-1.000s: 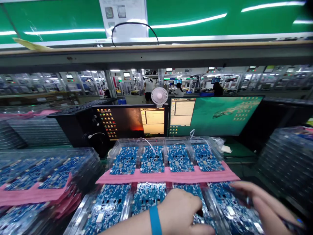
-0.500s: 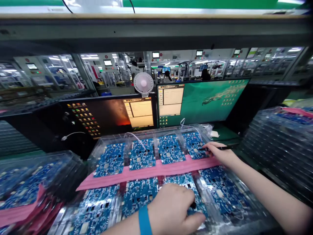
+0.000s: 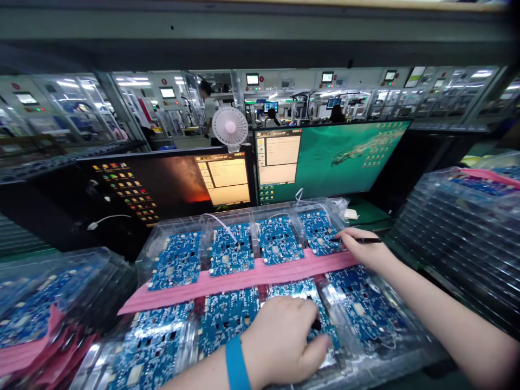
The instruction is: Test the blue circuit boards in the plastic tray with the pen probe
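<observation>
My right hand (image 3: 359,248) is closed around a slim black pen (image 3: 369,240), its tip at the back-row, far-right blue circuit board (image 3: 319,230). My left hand (image 3: 282,338), with a blue band (image 3: 236,363) on its wrist, is over the front-row boards. Its fingers are curled down beside a circuit board (image 3: 294,290); a small dark thing shows at the fingertips, too hidden to name. Both rows of boards lie in a clear plastic tray (image 3: 343,319). A pink strip (image 3: 239,278) runs across the tray between the rows.
Two monitors (image 3: 333,157) stand behind the tray, with a small white fan (image 3: 229,128) above the gap. Stacked trays (image 3: 459,227) rise on the right. More trays of boards (image 3: 49,298) with pink strips are at left. A thin white cable (image 3: 221,223) reaches onto a board.
The head view has shifted a little, so the scene sits slightly higher and further left. Both hands keep nearly the same places over the boards. More of the pen shows.
</observation>
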Motion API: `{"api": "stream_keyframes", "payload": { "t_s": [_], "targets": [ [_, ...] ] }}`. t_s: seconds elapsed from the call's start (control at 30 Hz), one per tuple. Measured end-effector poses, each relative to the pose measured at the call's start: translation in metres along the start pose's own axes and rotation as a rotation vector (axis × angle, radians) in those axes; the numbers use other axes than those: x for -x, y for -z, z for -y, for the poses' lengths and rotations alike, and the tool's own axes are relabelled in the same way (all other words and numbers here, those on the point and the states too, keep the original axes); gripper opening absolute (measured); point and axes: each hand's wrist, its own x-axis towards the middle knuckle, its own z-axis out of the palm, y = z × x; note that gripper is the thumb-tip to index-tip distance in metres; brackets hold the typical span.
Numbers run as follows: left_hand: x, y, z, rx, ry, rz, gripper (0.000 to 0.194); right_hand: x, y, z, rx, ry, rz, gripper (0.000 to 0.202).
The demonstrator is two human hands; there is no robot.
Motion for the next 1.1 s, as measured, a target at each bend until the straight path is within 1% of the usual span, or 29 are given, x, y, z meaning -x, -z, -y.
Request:
{"api": "stream_keyframes", "payload": {
  "t_s": [0.1, 0.17, 0.23, 0.3, 0.33, 0.37, 0.43, 0.53, 0.6, 0.67, 0.77, 0.87, 0.97, 1.03, 1.1],
  "targets": [
    [0.001, 0.0, 0.002, 0.083, 0.063, -0.045, 0.016, 0.018, 0.011, 0.016, -0.093, 0.011, -0.075, 0.024],
    [0.001, -0.001, 0.004, 0.163, 0.117, -0.101, 0.016, 0.035, 0.013, 0.03, -0.271, 0.044, -0.078, 0.025],
    [0.001, -0.002, 0.007, 0.274, 0.181, -0.179, 0.017, 0.052, 0.009, 0.046, -0.502, 0.081, 0.018, 0.026],
    [-0.001, -0.003, 0.01, 0.405, 0.238, -0.269, 0.016, 0.066, -0.001, 0.059, -0.713, 0.097, 0.143, 0.026],
    [-0.002, -0.003, 0.011, 0.468, 0.264, -0.316, 0.015, 0.07, -0.006, 0.065, -0.793, 0.092, 0.184, 0.025],
    [-0.003, -0.003, 0.013, 0.527, 0.286, -0.359, 0.015, 0.073, -0.012, 0.07, -0.853, 0.078, 0.204, 0.026],
    [-0.004, -0.004, 0.015, 0.619, 0.318, -0.429, 0.014, 0.076, -0.021, 0.076, -0.926, 0.05, 0.19, 0.028],
    [-0.005, -0.005, 0.018, 0.697, 0.328, -0.48, 0.013, 0.074, -0.029, 0.076, -0.934, 0.015, 0.155, 0.031],
    [-0.005, -0.006, 0.018, 0.704, 0.314, -0.488, 0.013, 0.073, -0.032, 0.071, -0.913, -0.002, 0.163, 0.031],
    [-0.005, -0.007, 0.019, 0.673, 0.306, -0.494, 0.013, 0.072, -0.035, 0.065, -0.89, -0.006, 0.203, 0.033],
    [-0.003, -0.008, 0.019, 0.565, 0.284, -0.479, 0.015, 0.073, -0.039, 0.062, -0.833, 0.004, 0.272, 0.034],
    [-0.001, -0.006, 0.018, 0.46, 0.197, -0.42, 0.021, 0.078, -0.043, 0.066, -0.73, 0.018, 0.373, 0.032],
    [0.002, -0.002, 0.016, 0.414, 0.114, -0.366, 0.022, 0.084, -0.048, 0.069, -0.674, 0.055, 0.472, 0.036],
    [0.004, 0.0, 0.015, 0.394, 0.092, -0.359, 0.022, 0.086, -0.05, 0.067, -0.627, 0.111, 0.481, 0.041],
    [0.006, 0.001, 0.015, 0.4, 0.072, -0.355, 0.025, 0.088, -0.049, 0.064, -0.535, 0.208, 0.466, 0.043]
  ]
}}
